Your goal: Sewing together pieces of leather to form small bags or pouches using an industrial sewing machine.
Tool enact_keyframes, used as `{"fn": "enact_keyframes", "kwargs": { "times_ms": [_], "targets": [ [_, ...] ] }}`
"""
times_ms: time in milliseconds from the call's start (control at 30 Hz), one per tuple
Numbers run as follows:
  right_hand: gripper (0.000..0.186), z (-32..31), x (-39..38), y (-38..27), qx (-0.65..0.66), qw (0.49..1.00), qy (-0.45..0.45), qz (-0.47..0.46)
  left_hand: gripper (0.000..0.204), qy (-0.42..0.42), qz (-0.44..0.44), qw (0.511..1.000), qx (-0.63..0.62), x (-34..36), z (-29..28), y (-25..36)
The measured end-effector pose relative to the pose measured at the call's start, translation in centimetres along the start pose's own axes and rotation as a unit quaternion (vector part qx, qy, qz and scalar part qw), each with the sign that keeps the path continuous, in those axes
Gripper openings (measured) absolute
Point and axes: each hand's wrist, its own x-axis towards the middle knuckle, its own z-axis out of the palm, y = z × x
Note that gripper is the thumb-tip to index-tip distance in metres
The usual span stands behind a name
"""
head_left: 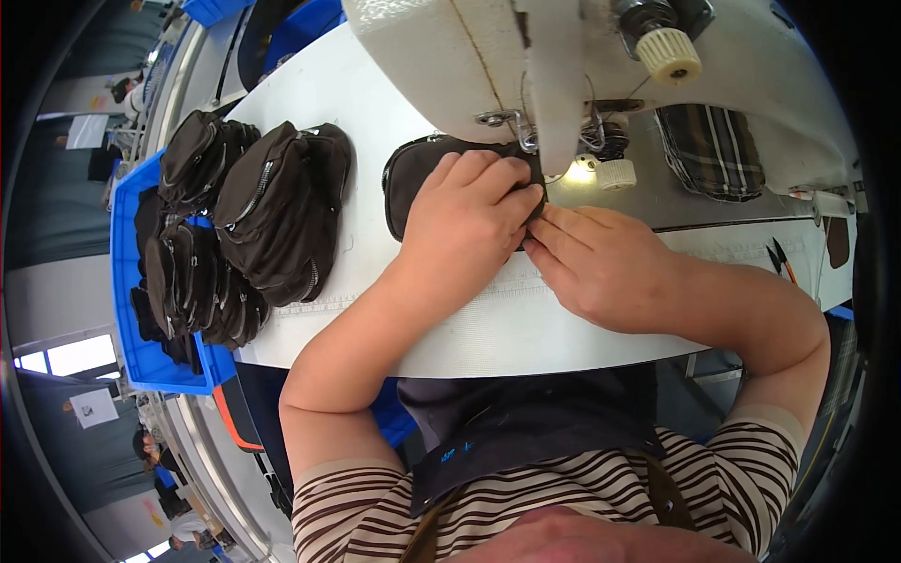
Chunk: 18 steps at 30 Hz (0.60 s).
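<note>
A dark brown fabric bag piece (404,188) with a zipper along its upper edge lies under the head of a white sewing machine (441,66). My left hand (466,211) rests over this piece with its fingers bent and closed on the fabric. Close beside it, my right hand (605,270) has its fingers pressed together, pinching the near right edge of the same piece by the needle area. The fingertips of both hands nearly meet there. The needle itself is hidden behind the machine's parts, and the spot under my fingers cannot be seen.
Several dark brown zippered bags (282,211) are heaped at the left, partly in a blue bin (125,291). Folded plaid fabric (711,153) lies right of the machine. Thin pointed tools (781,258) lie at the table's right end. Measuring scales run along the white tabletop (450,333).
</note>
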Motion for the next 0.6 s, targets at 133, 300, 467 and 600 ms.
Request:
{"fn": "enact_keyframes", "kwargs": {
  "times_ms": [133,300,467,600],
  "targets": [
    [0.028,-0.3,0.1,-0.1,0.022,1.000,-0.010,0.003,0.033,-0.001,0.011,1.000,0.008,-0.5,0.4,0.4],
    [0.030,0.2,0.3,-0.1,0.009,1.000,0.015,0.021,0.033,0.004,0.008,1.000,0.017,-0.5,0.5,0.0],
    [0.039,-0.1,0.9,0.8,0.059,0.996,-0.016,0.060,0.033,0.012,0.011,0.999,0.035,0.0,1.1,-1.3],
    [0.042,0.1,0.8,1.2,0.054,0.996,-0.014,0.065,0.035,0.011,0.004,1.000,0.026,0.3,1.1,-1.8]
  ]
}}
